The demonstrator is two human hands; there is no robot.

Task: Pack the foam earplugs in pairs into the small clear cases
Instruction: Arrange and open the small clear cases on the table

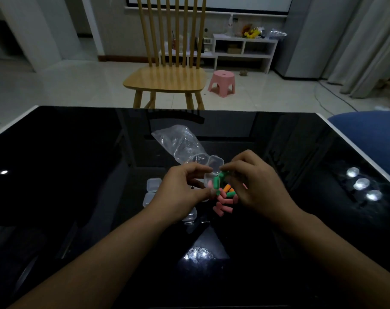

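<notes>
My left hand [180, 190] holds a small clear case [213, 170] with its lid flipped up, just above the table. A green earplug [216, 182] stands in the case and a pink one shows beside it. My right hand [254, 184] pinches another green earplug [224, 174] at the case's opening. Below the hands lies a pile of pink, green and orange foam earplugs [224, 202]. Closed clear cases [153, 184] sit left of my left hand, and more [190, 216] lie under my left wrist.
A crumpled clear plastic bag [178, 142] lies behind the hands on the glossy black table [78, 175]. Beyond the far edge stand a wooden chair [167, 79] and a pink stool [222, 82]. A blue seat [372, 134] is at the right.
</notes>
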